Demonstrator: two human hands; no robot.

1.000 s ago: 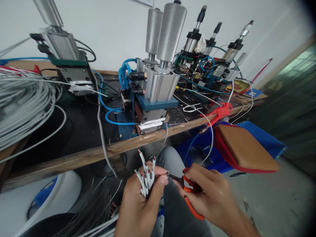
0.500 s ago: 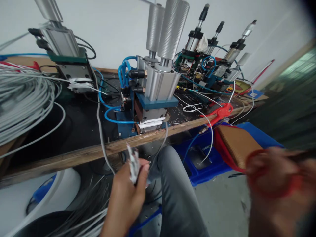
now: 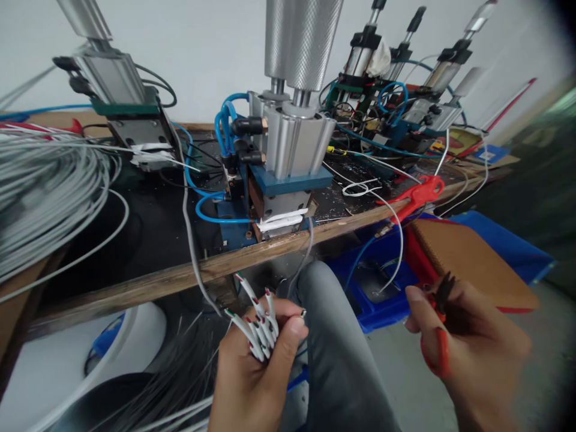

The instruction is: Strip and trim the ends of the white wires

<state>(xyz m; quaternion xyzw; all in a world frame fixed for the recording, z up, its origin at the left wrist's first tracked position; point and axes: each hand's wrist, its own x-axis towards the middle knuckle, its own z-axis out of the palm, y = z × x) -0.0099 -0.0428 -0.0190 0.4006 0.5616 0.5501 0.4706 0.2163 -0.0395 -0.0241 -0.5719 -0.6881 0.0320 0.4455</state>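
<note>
My left hand is closed around a bundle of white cables. Their cut ends fan upward above the fist, with small red, green and dark wire tips. Between its thumb and forefinger is a tiny metallic piece, too small to name. My right hand, off to the right, grips scissors with red loop handles. The short dark blades point up, slightly apart. Part of the handles is hidden by the fingers. The hands are well apart, below the bench edge.
A pneumatic press stands at the bench's wooden edge. Coiled grey cable lies left. Red pliers lie at the bench's edge. Below are a blue bin, a brown board and a white bucket.
My right hand has come left and inward with the scissors, whose blades now show. My left hand has turned, so the cable ends spread apart. The view has shifted slightly.
</note>
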